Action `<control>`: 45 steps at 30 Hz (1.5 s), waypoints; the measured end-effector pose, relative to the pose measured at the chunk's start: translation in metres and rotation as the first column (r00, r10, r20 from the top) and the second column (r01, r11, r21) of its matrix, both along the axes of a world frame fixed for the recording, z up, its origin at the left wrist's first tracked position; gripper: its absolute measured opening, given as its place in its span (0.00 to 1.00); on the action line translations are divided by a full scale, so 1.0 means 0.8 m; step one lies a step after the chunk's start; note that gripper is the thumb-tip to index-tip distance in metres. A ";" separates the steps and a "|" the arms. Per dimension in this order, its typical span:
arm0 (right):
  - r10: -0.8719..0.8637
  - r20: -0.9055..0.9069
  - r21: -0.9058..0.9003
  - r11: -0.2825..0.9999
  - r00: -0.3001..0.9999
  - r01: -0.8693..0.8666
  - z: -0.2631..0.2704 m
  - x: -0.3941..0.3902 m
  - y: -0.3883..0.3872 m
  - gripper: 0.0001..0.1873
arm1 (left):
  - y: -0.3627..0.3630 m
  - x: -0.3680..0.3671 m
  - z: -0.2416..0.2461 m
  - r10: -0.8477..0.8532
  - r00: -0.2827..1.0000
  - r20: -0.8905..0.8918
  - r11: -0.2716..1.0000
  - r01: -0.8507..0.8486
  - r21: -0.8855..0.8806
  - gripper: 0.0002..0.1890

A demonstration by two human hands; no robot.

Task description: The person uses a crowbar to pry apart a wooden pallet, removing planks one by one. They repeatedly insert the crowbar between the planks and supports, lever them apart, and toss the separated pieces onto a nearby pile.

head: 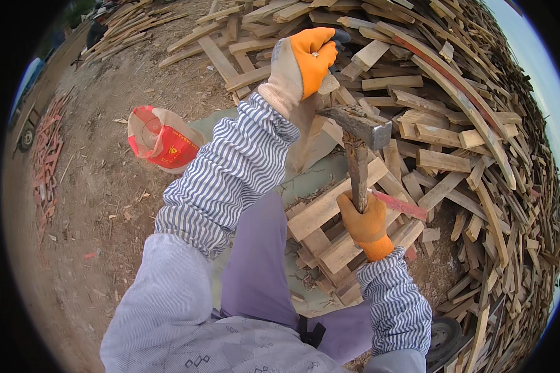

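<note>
My right hand (365, 224), in an orange glove, is closed around the worn handle of a hammer (358, 175). The handle stands nearly upright in view, below a dark, squared steel head (375, 134). Farther out is my left hand (311, 60), in a pale glove with an orange coating and dark fingertips. Its fingers are curled just above the end of a wooden piece (329, 85); whether they grip it is hidden. Below the hammer head, near my knees, lies a stack of crossed timber offcuts (317, 221). A red-painted wood strip (401, 205) passes behind my right hand.
A huge heap of timber pieces (441, 135) rises ahead and to the right. On the left, a red and white sack-like container (168, 144) stands on dirt (98, 186) strewn with chips. Reddish scraps (46, 163) lie farther left. A wheel (443, 338) shows at lower right.
</note>
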State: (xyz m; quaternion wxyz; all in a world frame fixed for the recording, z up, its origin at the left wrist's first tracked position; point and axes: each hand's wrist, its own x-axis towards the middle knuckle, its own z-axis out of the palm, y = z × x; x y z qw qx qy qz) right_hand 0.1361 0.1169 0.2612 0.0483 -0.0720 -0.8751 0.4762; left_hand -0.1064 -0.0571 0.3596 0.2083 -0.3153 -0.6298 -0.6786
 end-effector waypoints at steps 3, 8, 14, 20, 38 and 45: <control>-0.020 0.022 0.036 0.999 1.000 0.019 0.023 -0.045 -0.004 0.13 | -0.008 -0.043 0.004 0.077 0.997 0.024 0.995 -0.075 -0.072 0.15; 0.043 0.074 -0.075 0.997 0.996 -0.037 0.021 -0.057 -0.003 0.18 | -0.020 -0.082 0.003 0.083 0.994 0.065 0.993 -0.078 -0.084 0.15; -0.035 0.096 -0.185 0.981 0.995 0.053 -0.027 -0.026 0.025 0.13 | -0.005 -0.082 0.001 0.227 0.973 -0.045 0.959 -0.231 -0.166 0.14; -0.049 0.035 -0.033 0.998 0.998 0.050 -0.036 -0.047 0.025 0.18 | -0.024 -0.114 -0.003 0.210 0.978 0.011 0.960 -0.204 -0.191 0.14; -0.002 -0.011 -0.304 0.953 1.000 -0.001 -0.211 -0.125 -0.021 0.12 | -0.019 -0.093 0.020 0.035 0.998 0.059 0.995 -0.029 -0.101 0.14; -0.081 -0.164 -0.595 0.803 0.983 -0.033 -0.173 -0.132 -0.075 0.10 | 0.021 -0.090 0.017 0.057 0.996 -0.073 0.990 -0.066 -0.121 0.14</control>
